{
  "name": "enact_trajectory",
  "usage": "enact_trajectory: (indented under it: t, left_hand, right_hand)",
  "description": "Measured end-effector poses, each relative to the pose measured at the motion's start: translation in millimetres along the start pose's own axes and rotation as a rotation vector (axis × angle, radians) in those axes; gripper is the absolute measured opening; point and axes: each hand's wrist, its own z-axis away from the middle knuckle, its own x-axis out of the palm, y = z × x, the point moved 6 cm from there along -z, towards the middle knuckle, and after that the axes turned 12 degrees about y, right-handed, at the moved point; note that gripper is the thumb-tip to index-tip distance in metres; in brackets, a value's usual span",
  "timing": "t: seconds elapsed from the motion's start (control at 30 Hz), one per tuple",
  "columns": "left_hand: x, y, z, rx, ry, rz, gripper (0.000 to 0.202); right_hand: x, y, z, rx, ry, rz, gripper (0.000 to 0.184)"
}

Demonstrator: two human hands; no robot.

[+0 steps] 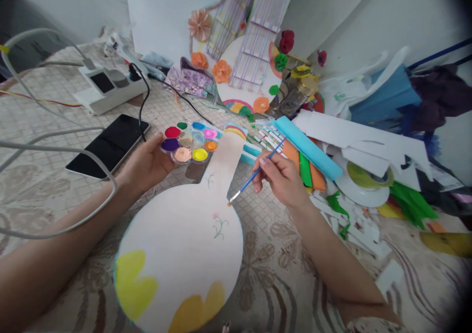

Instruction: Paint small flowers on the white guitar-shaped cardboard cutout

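Note:
My left hand (147,163) is closed round the edge of a round paint palette (190,143) with several coloured wells, holding it above the neck of a guitar-shaped white cutout (184,239). My right hand (282,176) pinches a thin blue-handled paintbrush (254,173). The brush tip touches the cutout's right edge where the neck meets the round body. The cutout lies flat on the patterned cloth, with yellow petal shapes painted at its near end and small flower sketches near the middle.
A black phone (108,146) and a white power strip (110,87) with cables lie at the left. Rolled coloured paper (308,149), tape rolls (368,178), white paper scraps and paper flowers (221,71) crowd the right and back. Another guitar cutout (250,58) leans against the wall.

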Motion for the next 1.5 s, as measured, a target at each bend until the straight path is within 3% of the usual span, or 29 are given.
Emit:
enact_trajectory:
  t: [0.1,0.17,0.3,0.37,0.53,0.57,0.67,0.73,0.77,0.87,0.93,1.0,1.1,1.13,1.2,1.33,1.37,1.43,1.5]
  left_hand:
    - [0.2,-0.3,-0.7,0.002,-0.005,-0.005,0.033]
    - [0.8,-0.2,-0.4,0.001,-0.005,-0.005,0.034]
    - [0.0,0.9,0.4,-0.004,0.013,0.001,0.034]
    - [-0.9,1.4,0.6,-0.004,0.014,-0.001,0.033]
    - [-0.4,1.1,0.5,0.002,-0.005,-0.008,0.034]
    - [0.0,0.9,0.4,0.005,-0.006,-0.007,0.034]
    - [0.9,0.2,-0.4,0.014,-0.012,0.002,0.034]
    - [1.0,-0.1,-1.2,0.018,-0.016,0.007,0.034]
    - [0.9,0.0,-1.5,0.022,-0.018,0.007,0.033]
    - [0.7,0.0,-2.1,0.021,-0.025,-0.001,0.034]
    - [0.4,-0.3,-2.3,0.014,-0.026,-0.001,0.035]
    - [0.2,-0.7,-2.4,0.007,-0.028,0.004,0.036]
    - [0.2,-0.6,-2.1,0.009,-0.036,0.012,0.035]
    - [0.3,-0.4,-1.9,0.009,-0.04,0.013,0.036]
    - [0.5,0.2,-1.4,0.012,-0.046,0.013,0.036]
    - [0.9,0.7,-1.3,0.013,-0.05,0.006,0.036]
    - [0.9,0.6,-1.5,0.013,-0.05,0.006,0.036]
    - [0.7,0.1,-1.9,0.011,-0.047,0.011,0.036]
    - [0.2,0.1,-2.3,0.013,-0.041,0.017,0.035]
  right_hand:
    - [16.2,3.9,9.0,0.13,-0.287,0.03,0.033]
    - [20.4,7.2,10.6,0.152,-0.342,0.054,0.033]
    - [-0.6,5.3,-3.1,0.004,0.013,-0.015,0.027]
    - [-5.8,4.7,-4.4,-0.013,0.059,-0.07,0.025]
    - [18.2,14.1,8.9,0.171,-0.322,0.008,0.031]
    - [18.8,15.0,8.3,0.16,-0.306,0.019,0.031]
    - [2.7,11.4,-1.9,0.014,0.024,-0.031,0.027]
    - [-4.3,9.9,-3.8,-0.023,0.132,-0.081,0.025]
    - [-2.0,10.5,-3.1,0.003,0.091,-0.099,0.025]
    - [19.9,15.9,8.1,0.178,-0.261,-0.072,0.029]
    - [29.9,19.9,15.0,0.24,-0.402,-0.03,0.032]
    - [27.3,22.1,9.5,0.194,-0.294,-0.02,0.033]
    - [6.4,21.3,-4.1,0.032,0.092,-0.055,0.029]
    - [1.3,20.8,-5.5,0.0,0.166,-0.073,0.028]
    - [1.4,20.6,-4.6,0.011,0.141,-0.116,0.026]
    - [28.1,23.0,12.2,0.187,-0.298,-0.116,0.029]
    - [32.1,23.5,15.3,0.201,-0.353,-0.103,0.029]
    - [29.8,23.6,12.2,0.162,-0.263,-0.09,0.028]
    - [16.6,21.4,4.2,0.067,-0.009,-0.098,0.026]
